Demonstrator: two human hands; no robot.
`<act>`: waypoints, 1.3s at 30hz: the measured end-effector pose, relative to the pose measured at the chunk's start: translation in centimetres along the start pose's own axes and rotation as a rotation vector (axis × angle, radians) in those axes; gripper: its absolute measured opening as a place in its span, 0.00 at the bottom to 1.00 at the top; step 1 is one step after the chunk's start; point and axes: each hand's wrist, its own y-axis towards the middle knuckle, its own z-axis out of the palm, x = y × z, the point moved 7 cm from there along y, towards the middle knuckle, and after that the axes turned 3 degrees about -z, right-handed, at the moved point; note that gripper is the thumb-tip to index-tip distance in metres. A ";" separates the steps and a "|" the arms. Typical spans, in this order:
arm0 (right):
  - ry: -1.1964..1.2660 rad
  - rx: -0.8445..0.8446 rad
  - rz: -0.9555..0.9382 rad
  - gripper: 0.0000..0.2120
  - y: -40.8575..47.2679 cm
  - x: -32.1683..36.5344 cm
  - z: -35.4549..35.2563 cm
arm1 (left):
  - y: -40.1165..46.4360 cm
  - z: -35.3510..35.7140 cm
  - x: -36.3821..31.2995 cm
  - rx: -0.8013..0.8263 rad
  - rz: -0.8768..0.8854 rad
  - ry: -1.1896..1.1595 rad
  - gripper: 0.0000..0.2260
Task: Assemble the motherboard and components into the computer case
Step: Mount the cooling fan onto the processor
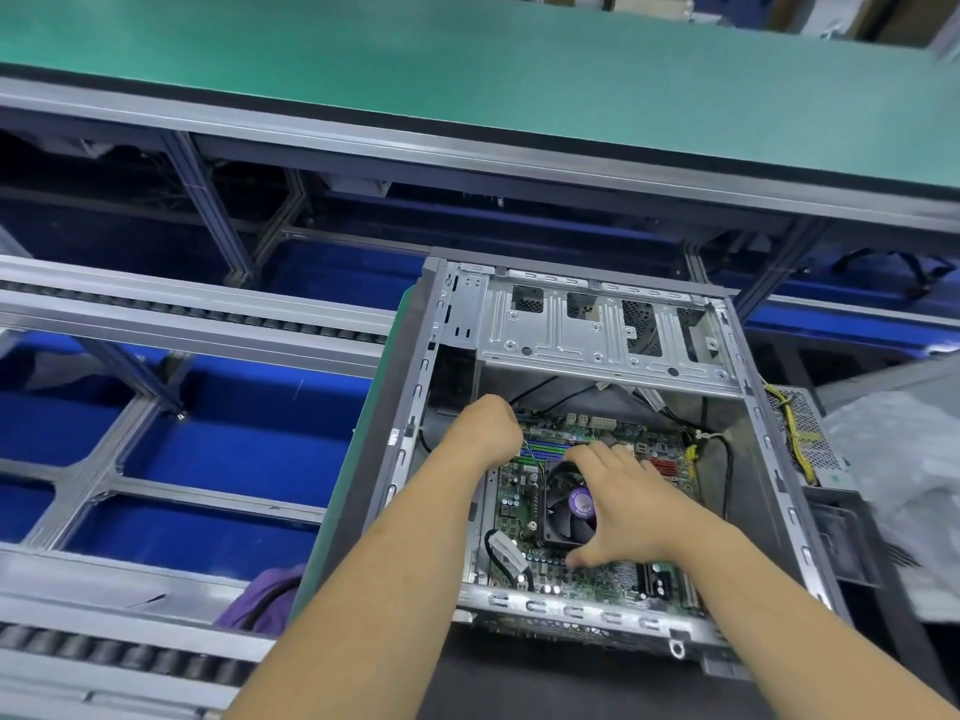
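Head view: both hands inside the open grey steel computer case, seating the green motherboard.

The board lies flat on the case floor, long axis running from 6 to 12 o'clock. The right hand spreads over the black square cooler fan, thumb at 6 o'clock and fingers at 12, straddling it. The left hand sits at the board's 11 o'clock corner; its fingers are hidden, so its grip cannot be told. The right hand is nearer the board's centre.
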 end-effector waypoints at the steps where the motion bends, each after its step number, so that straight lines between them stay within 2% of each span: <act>1: 0.000 0.012 0.003 0.54 0.1 0.1 0.0 | 0.0 0.0 0.1 0.001 -0.003 0.001 0.11; 6: -0.085 0.022 0.009 0.56 0.3 0.5 0.2 | -0.1 0.1 -0.2 0.021 0.001 0.054 0.12; 8: -0.023 0.062 0.021 0.62 0.2 0.4 0.6 | -0.2 0.1 -0.2 0.025 -0.003 0.065 0.12; 10: 0.050 0.057 0.050 0.62 0.1 0.5 0.4 | -0.2 0.2 0.1 0.018 -0.016 0.064 0.12; 13: -0.023 0.033 0.049 0.64 0.3 0.8 0.2 | -0.3 0.0 0.0 0.006 -0.008 0.079 0.12; 18: 0.041 0.206 0.068 0.68 0.9 0.3 0.9 | -0.5 -0.4 -0.2 -0.018 0.007 0.082 0.12; 21: 0.117 0.083 0.099 0.58 1.2 0.1 0.1 | -0.6 -0.5 -0.4 -0.041 0.064 0.002 0.11; 23: 0.160 -0.135 0.096 0.45 1.8 0.2 -1.6 | -0.8 -0.5 -0.7 -0.026 0.105 -0.121 0.10; 25: 0.212 -0.337 0.011 0.34 2.8 1.3 -3.7 | -0.9 -0.5 -1.0 0.003 0.117 -0.228 0.08; 27: 0.324 -0.392 -0.060 0.26 3.9 2.7 -4.7 | -0.9 -0.6 -0.6 0.003 0.087 -0.347 0.08; 30: 0.552 -0.368 -0.054 0.12 5.0 3.4 -4.9 | -0.8 -1.2 0.7 -0.073 -0.030 -0.460 0.08; 34: 0.570 -0.353 0.024 0.04 5.3 1.9 -4.7 | -1.1 -1.2 1.2 -0.055 -0.117 -0.584 0.10; 36: 0.497 -0.320 0.060 0.05 5.3 1.4 -4.3 | -1.1 -1.4 1.4 -0.081 -0.153 -0.589 0.10; 39: 0.444 -0.238 0.089 0.14 5.5 1.0 -3.5 | -1.3 -1.2 1.9 -0.098 -0.207 -0.259 0.09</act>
